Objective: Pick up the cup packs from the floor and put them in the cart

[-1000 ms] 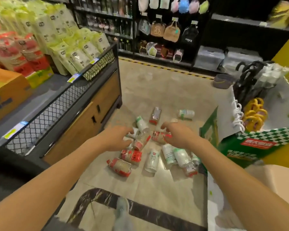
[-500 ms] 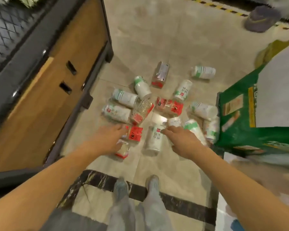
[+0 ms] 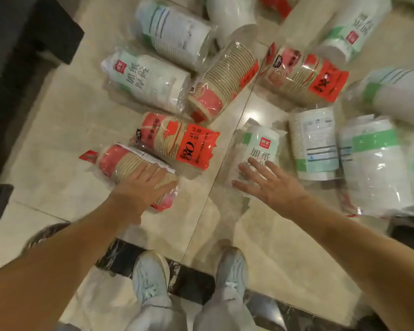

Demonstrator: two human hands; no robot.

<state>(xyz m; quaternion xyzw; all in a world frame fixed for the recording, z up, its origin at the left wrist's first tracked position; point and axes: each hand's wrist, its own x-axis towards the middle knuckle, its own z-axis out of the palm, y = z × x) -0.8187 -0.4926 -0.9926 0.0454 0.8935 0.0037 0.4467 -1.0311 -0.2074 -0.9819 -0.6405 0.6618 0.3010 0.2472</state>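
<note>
Beige glossy tile (image 3: 58, 130) carries a scatter of cup packs in clear wrap, all lying on their sides. The left hand (image 3: 142, 185) is at about 8 o'clock from the picture's middle, palm down on a kraft-cup pack (image 3: 120, 161) with a red end. Its fingers are laid nearly straight across the wrap, pressing on it rather than closing round it. Just beside that pack, toward its 1 o'clock, lies a red pack marked 80 (image 3: 177, 142).

The right hand (image 3: 273, 187) is at about 4 o'clock from the middle, fingers spread wide. Its fingertips (image 3: 242, 167) are over the near end of a white pack with a green band (image 3: 258, 144); whether they touch the wrap I cannot tell. At 3 o'clock of that pack lies a white pack showing its printed label (image 3: 313, 139), and further the same way a larger white pack with a green stripe (image 3: 375, 168).

Toward 12 o'clock more packs lie close together: a white pack with large characters (image 3: 148, 80), a kraft pack with a red base (image 3: 222, 82) and a red-wrapped pack (image 3: 306, 75).

At 6 o'clock 2 pale shoes (image 3: 151, 278) stand on a black marble strip (image 3: 191, 280). A dark shelf base (image 3: 22, 44) fills the 10 o'clock corner.
</note>
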